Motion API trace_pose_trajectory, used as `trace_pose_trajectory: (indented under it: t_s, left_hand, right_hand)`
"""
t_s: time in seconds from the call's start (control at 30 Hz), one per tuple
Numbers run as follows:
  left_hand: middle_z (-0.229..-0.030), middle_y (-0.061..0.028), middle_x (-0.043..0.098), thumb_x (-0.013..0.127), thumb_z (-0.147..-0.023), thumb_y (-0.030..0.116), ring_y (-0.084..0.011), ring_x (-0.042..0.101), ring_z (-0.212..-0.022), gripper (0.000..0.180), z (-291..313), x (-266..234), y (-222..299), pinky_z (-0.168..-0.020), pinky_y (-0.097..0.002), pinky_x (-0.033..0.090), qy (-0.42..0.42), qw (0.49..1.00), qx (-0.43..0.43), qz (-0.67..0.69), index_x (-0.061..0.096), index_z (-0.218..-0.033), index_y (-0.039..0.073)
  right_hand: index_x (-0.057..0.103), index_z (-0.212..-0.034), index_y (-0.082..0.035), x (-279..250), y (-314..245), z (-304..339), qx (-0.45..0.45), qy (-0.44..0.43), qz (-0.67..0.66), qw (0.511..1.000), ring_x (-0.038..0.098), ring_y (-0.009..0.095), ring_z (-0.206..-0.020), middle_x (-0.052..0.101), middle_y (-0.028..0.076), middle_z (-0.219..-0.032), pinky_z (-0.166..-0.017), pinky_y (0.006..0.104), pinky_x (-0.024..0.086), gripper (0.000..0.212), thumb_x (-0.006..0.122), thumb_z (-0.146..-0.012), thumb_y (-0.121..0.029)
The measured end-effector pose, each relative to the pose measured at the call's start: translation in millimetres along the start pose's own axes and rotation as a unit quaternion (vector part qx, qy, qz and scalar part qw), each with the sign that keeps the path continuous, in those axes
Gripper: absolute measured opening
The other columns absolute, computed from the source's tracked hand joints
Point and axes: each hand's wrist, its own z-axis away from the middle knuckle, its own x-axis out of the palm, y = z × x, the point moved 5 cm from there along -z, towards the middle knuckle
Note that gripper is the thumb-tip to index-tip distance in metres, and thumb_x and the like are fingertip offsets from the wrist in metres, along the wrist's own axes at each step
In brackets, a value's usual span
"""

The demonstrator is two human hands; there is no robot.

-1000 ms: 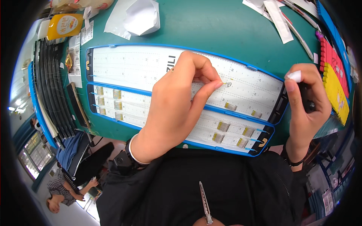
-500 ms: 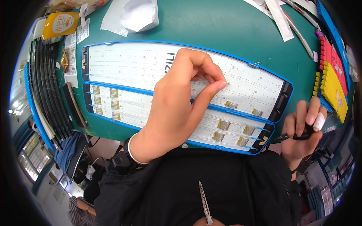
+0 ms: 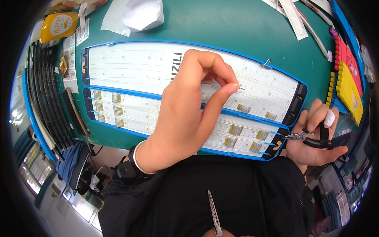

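Over the middle of a long blue-edged case [image 3: 134, 59] with white lined panels, my left hand [image 3: 187, 98] pinches a thin needle-like piece [image 3: 241, 87] between thumb and forefinger. Its exact kind is too small to tell. At the right end of the case, my right hand [image 3: 316, 138] holds small pliers [image 3: 302, 135] with silver jaws and black handles. Their jaws point left toward the case's corner, and white wrapping covers one fingertip. In the near panel, groups of fine yellowish pieces [image 3: 235, 130] line up along clear strands; my left hand covers the panel's middle.
The case lies on a green mat [image 3: 205, 23]. Behind it stands a folded white paper box [image 3: 142, 15]. Black rods [image 3: 41, 91] and a yellow pouch [image 3: 59, 27] are at left; yellow and pink foam blocks [image 3: 349, 93] at right. A metal hair clip [image 3: 213, 213] hangs low in front.
My right hand has come closer to the case, opening out so that the pliers' silver jaws now show, pointing left. My left hand keeps its pinch almost in place.
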Motion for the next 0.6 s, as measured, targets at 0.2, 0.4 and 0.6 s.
trace_pose_trajectory:
  t_s: [0.2,0.4,0.6]
  left_hand:
    - [-0.097,-0.0106,0.063,0.063,-0.09,-0.008,-0.0116,0.055,-0.088,0.029,1,-11,-4,-0.084,-0.0254,0.043,0.033,0.998,0.002,-0.051,0.041,-0.105,0.004]
    - [-0.098,-0.0117,0.064,0.063,-0.09,-0.009,-0.0122,0.057,-0.089,0.03,-2,-14,-9,-0.085,-0.0258,0.044,0.075,0.997,0.007,-0.01,0.041,-0.104,0.005]
    - [-0.098,-0.0133,0.066,0.066,-0.088,-0.01,-0.0128,0.06,-0.089,0.035,0,-15,-10,-0.085,-0.0262,0.045,0.076,0.997,0.003,0.003,0.039,-0.103,0.006]
  right_hand:
    - [0.039,-0.109,-0.009,27,12,-27,0.061,-0.055,0.026,0.996,0.039,0.008,-0.062,0.048,0.01,-0.092,-0.052,0.021,0.036,0.063,0.058,-0.088,-0.066]
    - [0.035,-0.1,-0.007,49,7,-50,-0.032,-0.234,0.161,0.958,0.059,0.012,-0.077,0.052,0.02,-0.113,-0.064,0.0215,0.052,0.047,0.077,-0.08,-0.008]
    - [0.042,-0.089,-0.005,74,10,-48,-0.04,-0.322,0.227,0.918,0.062,0.018,-0.092,0.056,0.026,-0.117,-0.075,0.0256,0.056,0.062,0.094,-0.066,-0.028]
